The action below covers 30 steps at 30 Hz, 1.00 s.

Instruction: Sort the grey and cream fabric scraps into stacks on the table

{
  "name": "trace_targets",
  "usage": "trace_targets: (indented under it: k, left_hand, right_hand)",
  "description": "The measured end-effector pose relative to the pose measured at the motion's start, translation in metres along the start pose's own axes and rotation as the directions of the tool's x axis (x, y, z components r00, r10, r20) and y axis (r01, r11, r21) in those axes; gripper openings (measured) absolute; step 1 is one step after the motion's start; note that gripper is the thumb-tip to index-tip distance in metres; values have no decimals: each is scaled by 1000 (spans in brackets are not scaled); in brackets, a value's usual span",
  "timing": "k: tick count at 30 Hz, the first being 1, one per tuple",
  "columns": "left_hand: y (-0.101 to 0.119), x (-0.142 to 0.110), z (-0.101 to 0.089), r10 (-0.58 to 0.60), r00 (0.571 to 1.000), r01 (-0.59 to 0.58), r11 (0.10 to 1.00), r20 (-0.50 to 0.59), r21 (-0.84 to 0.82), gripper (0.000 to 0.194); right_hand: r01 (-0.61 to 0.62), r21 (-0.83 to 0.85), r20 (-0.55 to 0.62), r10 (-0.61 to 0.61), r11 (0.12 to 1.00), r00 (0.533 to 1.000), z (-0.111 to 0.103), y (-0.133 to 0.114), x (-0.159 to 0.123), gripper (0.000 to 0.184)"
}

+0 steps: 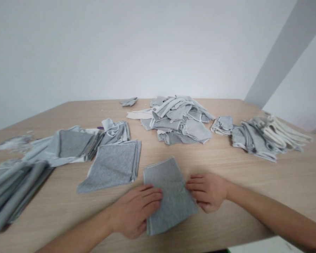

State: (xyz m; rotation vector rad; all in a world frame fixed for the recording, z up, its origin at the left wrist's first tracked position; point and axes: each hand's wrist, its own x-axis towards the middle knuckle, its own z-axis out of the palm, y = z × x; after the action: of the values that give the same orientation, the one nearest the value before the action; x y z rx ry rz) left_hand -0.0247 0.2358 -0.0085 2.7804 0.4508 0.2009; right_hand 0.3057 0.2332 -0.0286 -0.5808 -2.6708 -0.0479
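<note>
A folded grey cloth (pixel 171 196) lies at the table's front middle, slightly tilted, between my two hands. Over its left edge my left hand (pixel 137 209) is closed, fingertips resting on the fabric and thumb low beside the edge. My right hand (pixel 208 191) pinches the right edge with curled fingers; the thumb is partly tucked out of sight. Just beyond my left hand, a flat folded grey cloth (pixel 114 163) rests on the table, its layers showing along the right side.
A loose heap of grey cloths (pixel 181 119) lies at the back middle. Folded bundles (pixel 263 137) sit at right, beside a small folded stack (pixel 222 124). Rolled grey fabric (pixel 18 193), a cloth stack (pixel 75 144) and white scraps (pixel 14 144) occupy the left. A wall (pixel 147 49) stands behind.
</note>
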Motion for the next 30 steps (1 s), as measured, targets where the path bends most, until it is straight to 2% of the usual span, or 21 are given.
trace_targets:
  k: [3, 5, 7, 10, 13, 16, 19, 21, 23, 26, 27, 28, 29, 30]
  left_hand:
    - [6, -5, -5, -21, 1000, 21, 998, 1, -64, 68]
    - [5, -7, -13, -7, 1000, 6, 992, -10, -129, 67]
    - [1, -8, -17, -12, 999, 6, 986, -36, -167, 55]
    - [-5, -9, -9, -121, 989, 116, 991, -89, -61, 37]
    - [-7, -7, 4, -193, 972, 203, 976, -134, 72, 35]
    - [-3, -4, 9, -185, 973, 203, 970, -141, 131, 39]
    - [1, -5, 5, -159, 978, 176, 976, -133, 132, 40]
    - [1, -7, 1, -133, 983, 146, 985, -129, 97, 41]
    - [-3, -6, -2, -124, 980, 134, 989, -156, 56, 38]
    - [-16, 9, -8, -237, 936, 258, 965, -260, 48, 29]
    - [-20, 18, -10, -309, 907, 339, 939, -285, 61, 29]
    - [-24, 28, -13, -394, 870, 433, 898, -296, 78, 31]
    - [-27, 38, -16, -482, 831, 524, 846, -277, 98, 38]
    - [-30, 49, -19, -572, 784, 608, 786, -242, 113, 47]
  right_hand:
    - [80, 67, 1, -80, 995, 997, -1, -12, 0, 26]
    - [8, 84, -20, -6, 996, 1000, -4, -21, 7, 24]
    - [-51, 96, 0, 51, 994, 999, -6, -31, 18, 26]
    - [-112, 69, 45, 109, 991, 993, -1, -47, 40, 35]
    - [-109, 6, 133, 108, 994, 985, 12, -60, 60, 49]
    - [-63, -22, 214, 66, 998, 975, 23, -67, 67, 42]
    - [-46, 23, 212, 40, 999, 976, 22, -71, 61, 39]
    - [-132, 78, 179, 116, 988, 977, 16, -69, 55, 42]
    - [-337, 111, 134, 322, 935, 937, 8, -58, 53, 38]
    - [-644, 97, 72, 640, 759, 765, 0, -31, 59, 30]
    - [-706, 78, 62, 704, 703, 708, 0, -21, 63, 29]
    - [-742, 55, 46, 741, 668, 670, -1, -14, 67, 29]
    - [-745, 37, 33, 745, 666, 667, 0, -9, 70, 28]
    - [-723, 26, 25, 723, 690, 691, 1, -7, 73, 28]
